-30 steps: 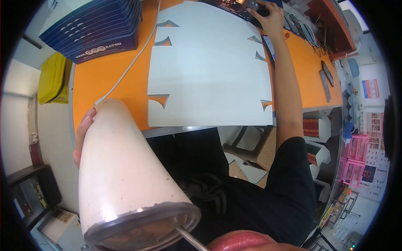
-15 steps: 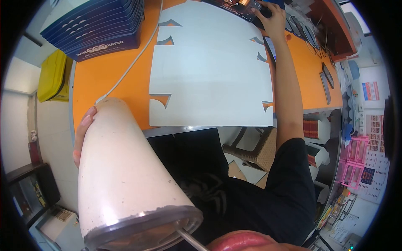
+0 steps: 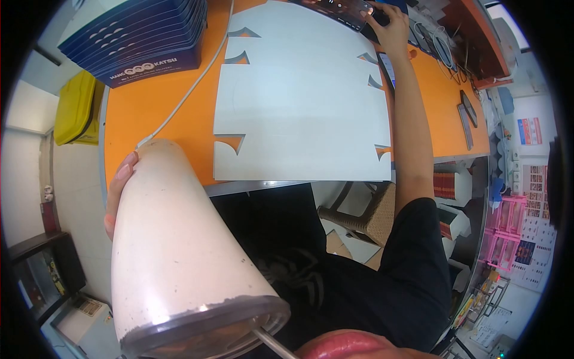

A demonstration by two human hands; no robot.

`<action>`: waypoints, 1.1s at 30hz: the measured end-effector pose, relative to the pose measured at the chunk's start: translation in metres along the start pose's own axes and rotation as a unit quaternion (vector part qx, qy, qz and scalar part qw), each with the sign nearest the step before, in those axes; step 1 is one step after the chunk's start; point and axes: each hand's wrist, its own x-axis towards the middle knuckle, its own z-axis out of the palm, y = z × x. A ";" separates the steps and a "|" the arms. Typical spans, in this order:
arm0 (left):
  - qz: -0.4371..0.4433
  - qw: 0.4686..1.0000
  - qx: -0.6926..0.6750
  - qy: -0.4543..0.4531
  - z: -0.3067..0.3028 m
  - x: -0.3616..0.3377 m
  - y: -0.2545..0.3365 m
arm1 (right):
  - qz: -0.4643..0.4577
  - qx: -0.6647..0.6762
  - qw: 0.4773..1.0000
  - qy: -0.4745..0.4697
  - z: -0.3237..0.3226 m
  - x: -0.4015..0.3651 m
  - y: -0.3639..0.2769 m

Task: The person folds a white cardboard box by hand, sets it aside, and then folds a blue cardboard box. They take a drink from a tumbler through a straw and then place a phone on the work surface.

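Observation:
A tall white tumbler point(image 3: 173, 239) with chipped paint, a clear lid and a metal straw point(image 3: 272, 344) is tilted up close to my face. My left hand point(image 3: 119, 188) is wrapped round its far left side, only the fingers showing. At the top right, my right hand point(image 3: 388, 21) touches the right end of a phone point(image 3: 341, 12) with a lit dark screen, thumb and fingers bent at its edge. Between my arms lies a large white cardboard sheet point(image 3: 302, 96) with curved cut slots. A second device point(image 3: 387, 69) lies partly under my right forearm.
Stacked dark blue boxes point(image 3: 143, 54) stand at the back left of the orange table point(image 3: 131, 110). A white cable point(image 3: 194, 87) runs beside the sheet. A yellow bin point(image 3: 78, 110) is at the left, a woven stool point(image 3: 373, 218) below, and coiled cables point(image 3: 442, 45) at the back right.
The picture on the phone screen has changed, and my right thumb and fingers have shifted slightly at its edge. The tumbler and my left hand look nearly the same.

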 end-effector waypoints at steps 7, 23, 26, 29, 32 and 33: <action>-0.005 1.000 0.002 0.004 0.000 0.001 0.001 | 0.019 -0.006 1.000 -0.006 -0.002 -0.001 -0.004; -0.023 1.000 -0.003 0.011 0.001 0.003 0.000 | 0.015 -0.008 0.998 0.058 -0.001 0.000 -0.015; -0.028 0.999 -0.006 0.015 0.000 0.004 0.001 | -0.028 -0.025 0.993 0.111 0.002 0.004 -0.023; -0.043 0.999 -0.010 0.022 0.001 0.006 0.003 | -0.051 -0.014 0.997 0.059 -0.006 0.008 -0.060; -0.097 0.995 -0.016 0.033 0.001 0.008 0.003 | -0.133 -0.067 0.988 0.030 0.013 0.008 -0.069; -0.133 0.990 -0.024 0.041 0.002 0.009 0.004 | -0.161 -0.071 0.984 0.018 0.020 0.007 -0.073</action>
